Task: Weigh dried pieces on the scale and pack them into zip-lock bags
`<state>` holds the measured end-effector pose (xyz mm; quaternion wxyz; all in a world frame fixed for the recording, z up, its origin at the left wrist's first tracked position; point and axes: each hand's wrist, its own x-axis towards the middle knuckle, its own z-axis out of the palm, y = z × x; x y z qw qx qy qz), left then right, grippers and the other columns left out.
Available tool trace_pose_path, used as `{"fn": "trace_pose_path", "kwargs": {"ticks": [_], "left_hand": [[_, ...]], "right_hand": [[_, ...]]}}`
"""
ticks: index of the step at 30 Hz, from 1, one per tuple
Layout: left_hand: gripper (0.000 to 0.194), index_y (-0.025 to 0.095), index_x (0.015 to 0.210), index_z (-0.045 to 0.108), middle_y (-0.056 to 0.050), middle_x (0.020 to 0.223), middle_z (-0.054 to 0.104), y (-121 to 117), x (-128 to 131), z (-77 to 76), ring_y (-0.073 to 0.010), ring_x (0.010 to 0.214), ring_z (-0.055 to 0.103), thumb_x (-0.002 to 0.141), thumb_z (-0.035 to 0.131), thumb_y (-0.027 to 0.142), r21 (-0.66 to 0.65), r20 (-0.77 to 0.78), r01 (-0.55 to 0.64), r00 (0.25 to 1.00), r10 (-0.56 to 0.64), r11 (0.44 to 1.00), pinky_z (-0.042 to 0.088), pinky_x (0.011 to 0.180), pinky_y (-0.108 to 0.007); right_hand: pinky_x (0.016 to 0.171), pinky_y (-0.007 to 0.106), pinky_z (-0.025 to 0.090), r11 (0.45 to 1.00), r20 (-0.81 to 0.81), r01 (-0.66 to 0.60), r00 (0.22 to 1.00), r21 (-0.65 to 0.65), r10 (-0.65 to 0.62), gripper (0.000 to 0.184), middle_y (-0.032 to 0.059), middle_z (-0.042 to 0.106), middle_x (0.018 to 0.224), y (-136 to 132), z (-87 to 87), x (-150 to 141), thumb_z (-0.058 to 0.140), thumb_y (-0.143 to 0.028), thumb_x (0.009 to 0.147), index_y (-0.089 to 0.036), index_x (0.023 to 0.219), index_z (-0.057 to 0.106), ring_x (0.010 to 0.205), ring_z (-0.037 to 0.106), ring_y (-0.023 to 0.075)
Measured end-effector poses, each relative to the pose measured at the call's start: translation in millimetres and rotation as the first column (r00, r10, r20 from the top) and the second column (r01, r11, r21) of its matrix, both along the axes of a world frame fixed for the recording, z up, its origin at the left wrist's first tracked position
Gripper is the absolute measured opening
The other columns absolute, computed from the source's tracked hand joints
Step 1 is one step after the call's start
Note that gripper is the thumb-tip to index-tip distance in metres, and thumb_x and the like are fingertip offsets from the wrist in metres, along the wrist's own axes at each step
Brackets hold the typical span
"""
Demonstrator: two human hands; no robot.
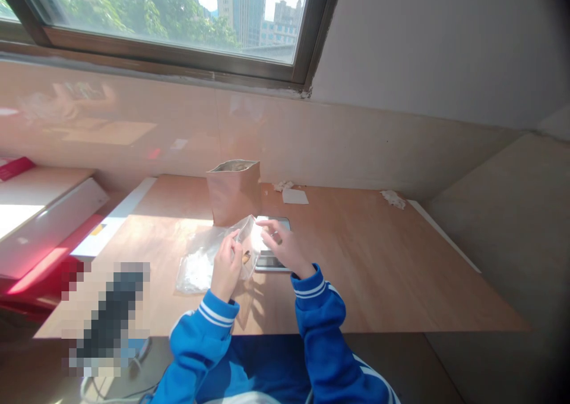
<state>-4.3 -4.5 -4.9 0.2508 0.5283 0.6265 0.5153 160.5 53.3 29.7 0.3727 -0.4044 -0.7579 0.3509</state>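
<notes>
A clear plastic bag [249, 229] stands upright at the front middle of the table, with a small brown piece [246, 256] showing through its side. My left hand [227, 261] is closed on the bag's left edge. At the bag's upper right edge, my right hand [282, 244] has bent fingers, the fingertips touching the plastic. Beneath and behind that hand lies a flat silver device like a small scale [272, 268], partly covered by the hand and the bag. More crumpled clear plastic [198, 267] lies flat to the left of my left hand.
An open brown paper bag [234, 193] stands behind the plastic. Near the wall lie a white card [295, 197] and crumpled white tissue [393, 199]. The wooden table [378, 273] has its front edge close to my body. A blurred dark patch [113, 315] covers the left front.
</notes>
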Motion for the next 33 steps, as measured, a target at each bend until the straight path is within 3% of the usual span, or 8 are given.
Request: {"fn": "trace_pose_path", "kwargs": {"ticks": [4,8,12,19,22,26,29,33], "left_hand": [[0.026,0.019,0.098,0.063,-0.013,0.124,0.064,-2.5,0.7,0.4,-0.0247,0.114,0.059,0.091,0.043,0.035,-0.027,0.048,-0.005,0.999,0.006,1.000,0.044,0.100,-0.040],[0.032,0.018,0.111,0.062,-0.012,0.123,0.065,-4.2,1.9,1.8,-0.0242,0.116,0.059,0.091,0.043,0.035,-0.055,0.094,-0.023,0.995,0.028,0.998,0.044,0.101,-0.041],[0.035,0.017,0.112,0.063,-0.011,0.118,0.067,-5.3,1.5,4.2,-0.0236,0.112,0.061,0.092,0.043,0.036,-0.077,0.115,-0.051,0.992,0.060,0.996,0.046,0.099,-0.041],[0.026,0.019,0.097,0.066,-0.011,0.120,0.067,-4.2,-1.5,3.8,-0.0245,0.114,0.060,0.090,0.045,0.033,-0.063,0.128,-0.116,0.984,0.123,0.991,0.046,0.099,-0.042],[0.028,0.019,0.100,0.064,-0.012,0.128,0.063,-3.3,-0.3,1.2,-0.0254,0.120,0.057,0.090,0.043,0.034,-0.062,0.144,-0.111,0.982,0.119,0.992,0.045,0.100,-0.042],[0.032,0.019,0.112,0.062,-0.013,0.132,0.060,-3.5,4.1,-2.6,-0.0262,0.126,0.053,0.091,0.043,0.034,-0.082,0.194,-0.105,0.974,0.119,0.991,0.041,0.106,-0.043],[0.035,0.019,0.118,0.060,-0.013,0.136,0.058,-5.2,5.6,-3.2,-0.0255,0.130,0.050,0.092,0.041,0.033,-0.106,0.237,-0.103,0.963,0.126,0.989,0.038,0.109,-0.043],[0.034,0.019,0.116,0.061,-0.012,0.135,0.059,-8.3,0.9,0.0,-0.0244,0.131,0.050,0.092,0.040,0.033,-0.145,0.241,-0.127,0.957,0.160,0.981,0.038,0.110,-0.042]], "right_hand": [[0.097,0.042,0.045,0.957,0.133,0.286,0.948,0.055,-0.291,0.029,0.0101,0.065,0.116,39.8,-42.7,1.0,0.047,-0.021,0.088,-0.019,0.110,0.064,0.110,0.057,0.0243],[0.100,0.047,0.040,0.941,0.414,0.334,0.850,0.053,-0.325,0.040,0.0155,0.063,0.120,66.4,-80.1,-8.3,0.064,-0.025,0.080,-0.016,0.119,0.061,0.117,0.053,0.0320],[0.099,0.047,0.038,0.938,0.482,0.336,0.810,0.087,-0.334,0.040,0.0128,0.065,0.116,74.5,-90.6,-13.4,0.069,-0.025,0.077,-0.020,0.116,0.062,0.112,0.056,0.0315],[0.089,0.037,0.047,0.928,0.040,0.367,0.928,0.064,-0.370,0.032,0.0079,0.065,0.109,64.4,-50.5,-7.7,0.066,-0.024,0.078,-0.021,0.109,0.064,0.098,0.061,0.0216],[0.074,0.028,0.051,0.985,-0.126,0.167,0.979,0.040,-0.161,0.034,0.0068,0.064,0.111,38.2,-7.7,-6.7,0.067,-0.033,0.080,-0.022,0.112,0.063,0.093,0.063,0.0180],[0.085,0.031,0.051,0.975,0.024,-0.209,0.978,0.072,0.207,0.034,0.0034,0.063,0.109,4.0,37.6,-11.0,0.070,-0.033,0.081,-0.026,0.114,0.065,0.098,0.062,0.0179],[0.092,0.035,0.050,0.967,0.066,-0.227,0.973,0.114,0.221,0.039,0.0043,0.061,0.112,-2.4,42.8,-16.0,0.070,-0.030,0.082,-0.026,0.120,0.061,0.102,0.060,0.0192],[0.095,0.036,0.048,0.992,0.042,-0.025,0.999,0.120,0.020,0.033,0.0061,0.059,0.119,11.0,12.0,-11.3,0.060,-0.029,0.089,-0.025,0.121,0.060,0.107,0.058,0.0196]]}}
